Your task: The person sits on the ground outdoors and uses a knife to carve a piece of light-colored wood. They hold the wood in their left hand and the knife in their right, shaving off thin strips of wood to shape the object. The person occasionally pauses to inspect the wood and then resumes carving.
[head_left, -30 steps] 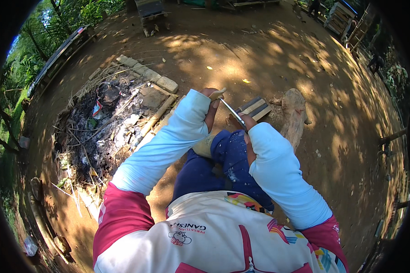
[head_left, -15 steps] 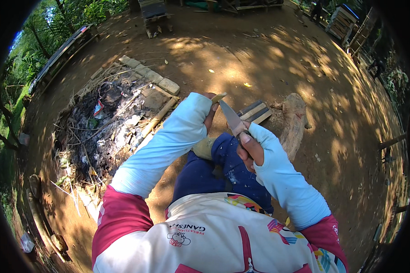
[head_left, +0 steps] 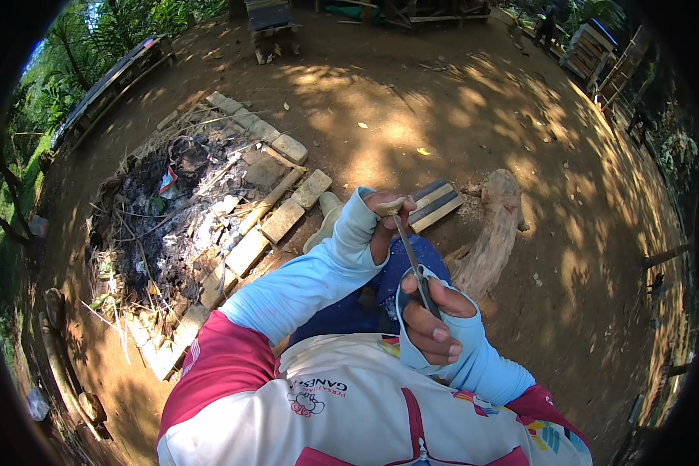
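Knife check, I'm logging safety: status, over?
Right hand gripping knife. Blade at small pale piece in left hand. Nothing else visible between hands.

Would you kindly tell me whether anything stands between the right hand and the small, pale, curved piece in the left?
Only the dark-handled, grey metal knife, gripped in the right hand, spans that gap, its blade pointing toward the curved piece in the left hand. Nothing else visible stands between.

A: Knife blade [head_left: 408, 245]?
B: Smooth metal. The pale piece [head_left: 389, 207] I hold: wood-like, matt.
A: Sleeves [head_left: 311, 276]?
B: Mine read as matt cloth.
A: Log [head_left: 492, 233], right of centre?
B: Bare wood, uneven, matt.
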A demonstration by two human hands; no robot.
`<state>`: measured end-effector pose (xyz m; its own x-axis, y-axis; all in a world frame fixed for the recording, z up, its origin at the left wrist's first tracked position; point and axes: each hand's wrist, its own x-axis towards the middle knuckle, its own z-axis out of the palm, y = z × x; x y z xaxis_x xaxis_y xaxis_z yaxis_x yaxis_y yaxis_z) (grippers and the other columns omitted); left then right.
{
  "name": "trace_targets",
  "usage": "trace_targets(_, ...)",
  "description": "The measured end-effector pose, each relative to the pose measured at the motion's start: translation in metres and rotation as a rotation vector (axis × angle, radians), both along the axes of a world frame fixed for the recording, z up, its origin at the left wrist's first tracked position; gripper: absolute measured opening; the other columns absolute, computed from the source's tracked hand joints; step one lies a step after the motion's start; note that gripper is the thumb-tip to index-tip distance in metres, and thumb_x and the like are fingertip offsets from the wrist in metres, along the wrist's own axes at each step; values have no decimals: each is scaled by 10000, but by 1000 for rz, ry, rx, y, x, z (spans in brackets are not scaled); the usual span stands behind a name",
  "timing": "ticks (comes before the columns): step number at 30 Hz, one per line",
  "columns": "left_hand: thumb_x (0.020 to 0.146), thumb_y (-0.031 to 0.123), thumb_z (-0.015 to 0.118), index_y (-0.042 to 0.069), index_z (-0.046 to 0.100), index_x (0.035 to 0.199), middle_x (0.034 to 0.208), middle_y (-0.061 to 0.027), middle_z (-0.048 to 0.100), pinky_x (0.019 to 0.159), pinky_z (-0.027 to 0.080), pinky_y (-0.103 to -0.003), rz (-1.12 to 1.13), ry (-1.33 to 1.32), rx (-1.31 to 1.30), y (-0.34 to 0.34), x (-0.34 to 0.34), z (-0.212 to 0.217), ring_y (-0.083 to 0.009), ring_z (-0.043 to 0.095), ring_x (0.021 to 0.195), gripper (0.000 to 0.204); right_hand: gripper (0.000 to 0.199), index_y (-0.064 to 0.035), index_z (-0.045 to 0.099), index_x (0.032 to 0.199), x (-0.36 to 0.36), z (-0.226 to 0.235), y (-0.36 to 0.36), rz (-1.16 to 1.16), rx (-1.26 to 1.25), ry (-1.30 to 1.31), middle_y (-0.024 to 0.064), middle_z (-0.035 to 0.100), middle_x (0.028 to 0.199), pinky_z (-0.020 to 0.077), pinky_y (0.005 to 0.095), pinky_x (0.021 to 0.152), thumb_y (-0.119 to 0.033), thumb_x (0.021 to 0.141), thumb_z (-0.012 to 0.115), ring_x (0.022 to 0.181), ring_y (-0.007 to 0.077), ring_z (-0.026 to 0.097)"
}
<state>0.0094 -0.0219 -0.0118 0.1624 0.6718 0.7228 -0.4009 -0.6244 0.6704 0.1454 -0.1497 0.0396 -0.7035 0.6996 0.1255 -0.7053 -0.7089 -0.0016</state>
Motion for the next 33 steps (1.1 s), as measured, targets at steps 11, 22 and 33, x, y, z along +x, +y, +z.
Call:
trace_targets(11, 1025, 265, 487, -4, 406, 1376, 883, -56, 557, 616, 440, -260, -319, -131, -657, -5, -25, 58, -106, 507, 697, 450, 324, -82, 500, 1251, 47, -63, -12, -628, -230, -933, 119, 606, 737, 403, 303, 424, -232, 974, 578, 487, 180, 521)
trace_targets(22, 1028, 252, 458, -35, 425, 1353, 928, -99, 589, 716, 474, -290, -539, 202, -431, -59, -22, 119, -154, 558, 791, 435, 314, -78, 513, 1218, 49, -87, -11, -540, -248, -1118, 82, 593, 742, 384, 294, 446, -188, 945, 621, 505, 149, 505)
trace_targets(33, 942, 129, 575, -47, 505, 1309, 976, -143, 651, 843, 479, -378, -829, 46, -16, -54, 26, 114, -214, 627, 780, 413, 342, -63, 489, 1260, 63, -70, 3, -512, -78, -1336, 67, 582, 764, 408, 291, 488, -220, 972, 590, 554, 127, 500)
